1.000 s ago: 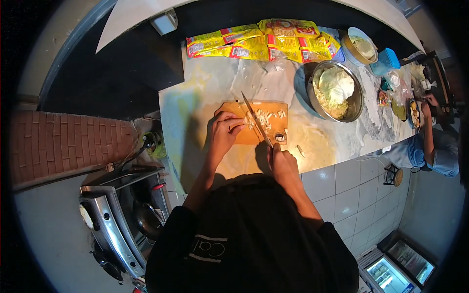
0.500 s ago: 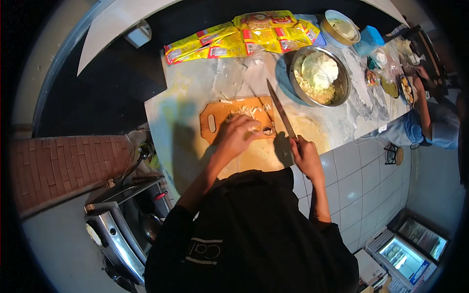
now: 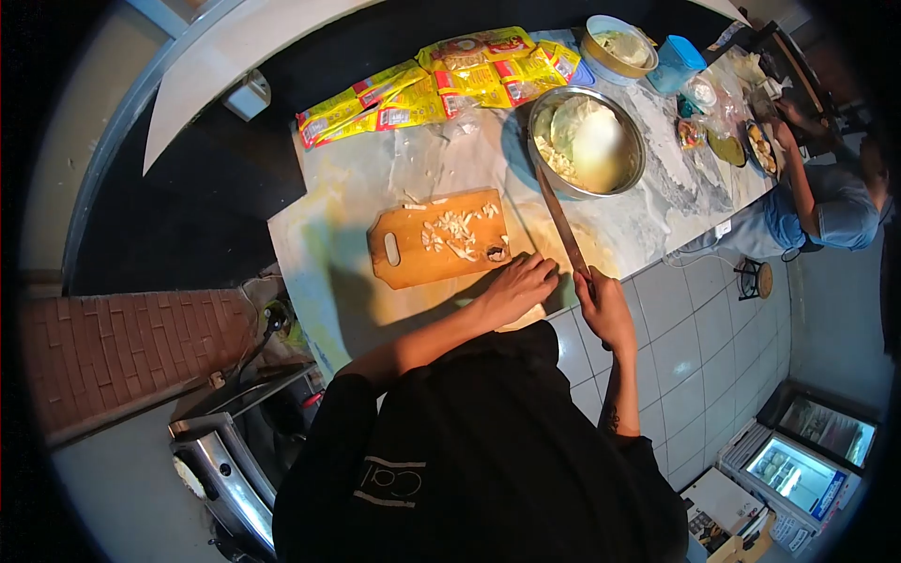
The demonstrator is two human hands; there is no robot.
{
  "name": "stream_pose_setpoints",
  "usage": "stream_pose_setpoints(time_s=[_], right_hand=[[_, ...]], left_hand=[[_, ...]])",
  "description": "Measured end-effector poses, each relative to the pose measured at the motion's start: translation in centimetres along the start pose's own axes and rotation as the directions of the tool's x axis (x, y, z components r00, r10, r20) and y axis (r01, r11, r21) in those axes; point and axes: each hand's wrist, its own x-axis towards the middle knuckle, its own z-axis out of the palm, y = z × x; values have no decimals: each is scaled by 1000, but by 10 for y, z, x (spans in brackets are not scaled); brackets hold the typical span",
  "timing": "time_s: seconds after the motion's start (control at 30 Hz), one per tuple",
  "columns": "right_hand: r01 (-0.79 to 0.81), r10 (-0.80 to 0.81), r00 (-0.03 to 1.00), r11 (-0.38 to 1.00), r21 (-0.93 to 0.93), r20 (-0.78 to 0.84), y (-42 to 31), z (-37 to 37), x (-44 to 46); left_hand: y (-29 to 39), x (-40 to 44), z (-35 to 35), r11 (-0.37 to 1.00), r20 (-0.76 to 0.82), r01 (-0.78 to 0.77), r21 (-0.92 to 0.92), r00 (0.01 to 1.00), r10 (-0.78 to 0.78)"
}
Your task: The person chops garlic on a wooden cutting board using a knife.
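Observation:
My right hand (image 3: pixel 605 310) is closed around the handle of a long knife (image 3: pixel 560 220), its blade pointing up and away across the table. My left hand (image 3: pixel 522 286) is beside the near right corner of a wooden cutting board (image 3: pixel 413 253); its fingers are slightly bent and a little apart, with nothing visible in them. Chopped pale strips (image 3: pixel 455 231) lie scattered over the board, and a few more lie past its far edge. Beyond the knife stands a metal bowl (image 3: pixel 641 159) with a large pale cabbage piece (image 3: pixel 593 136) and chopped bits inside.
Yellow packets (image 3: pixel 469 84) lie along the back of the marble table (image 3: pixel 347 188). A second bowl (image 3: pixel 619 47) and a blue container (image 3: pixel 676 64) stand at the far right. Another person (image 3: pixel 835 211) works at the right end. A metal appliance (image 3: pixel 225 469) stands lower left.
My left hand has moved right and nearer me, off the cutting board, uncovering the chopped strips. The knife and my right hand have shifted slightly right and closer. The view has turned a little.

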Motion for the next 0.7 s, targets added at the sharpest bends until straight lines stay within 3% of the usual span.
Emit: stream_pose_setpoints(time_s=[0.2, 0.3, 0.47, 0.57, 0.6, 0.63, 0.67, 0.7], right_hand=[[57, -57, 997, 998, 2, 58, -4, 12, 10], [72, -72, 994, 997, 4, 85, -14, 14, 15], [117, -119, 988, 993, 20, 100, -15, 26, 18], [108, -110, 987, 994, 27, 113, -17, 26, 20], [105, -108, 988, 994, 26, 113, -14, 28, 20], [145, -149, 986, 987, 64, 71, -10, 32, 21], [187, -191, 981, 977, 101, 29, -8, 35, 22], [187, -192, 981, 977, 102, 32, -9, 36, 23]], left_hand=[[-2, -20, -10, 999, -9, -5, -49, 1000, 4], [-8, -27, -8, 1000, 133, 3, -27, 991, 0], [-9, -38, -4, 996, 30, -66, 60, 997, 64], [-2, -28, -40, 997, 89, 42, -57, 995, -37], [1, -23, -64, 889, 95, 304, -343, 952, -289], [0, -20, -83, 635, 175, 505, -585, 843, -509], [-8, -22, -96, 648, 126, 523, -554, 822, -555], [-18, -27, -104, 770, 19, 482, -418, 852, -523]])
